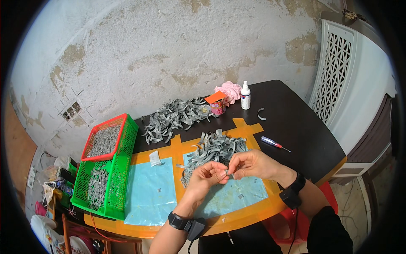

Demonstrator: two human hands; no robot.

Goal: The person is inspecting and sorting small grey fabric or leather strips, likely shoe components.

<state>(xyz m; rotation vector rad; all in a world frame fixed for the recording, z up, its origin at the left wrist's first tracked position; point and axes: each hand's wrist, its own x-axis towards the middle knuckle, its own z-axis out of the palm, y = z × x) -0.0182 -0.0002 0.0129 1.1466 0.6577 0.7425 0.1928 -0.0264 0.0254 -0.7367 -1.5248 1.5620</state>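
Observation:
Both hands meet over the blue sheet (pixel 249 192) near the table's front edge. Between their fingertips is a small grey strip (pixel 229 175), mostly covered by the fingers. My left hand (pixel 207 175) pinches it from one side, and my right hand (pixel 249 164) pinches it from the other. Just beyond the hands lies a loose heap of curved grey strips (pixel 218 148). Smaller grey pieces (pixel 185 175) lie at its left edge, beside my left hand. A tiny grey piece (pixel 241 196) rests flat on the sheet below my right hand.
On the left stands a green basket (pixel 118 182) with a red basket (pixel 123 122) in its upper part, both holding small grey pieces. Another strip heap (pixel 177 116), a tin (pixel 218 106), a pink cloth (pixel 230 91) and a white spray bottle (pixel 245 97) are behind. A screwdriver (pixel 272 142) lies right.

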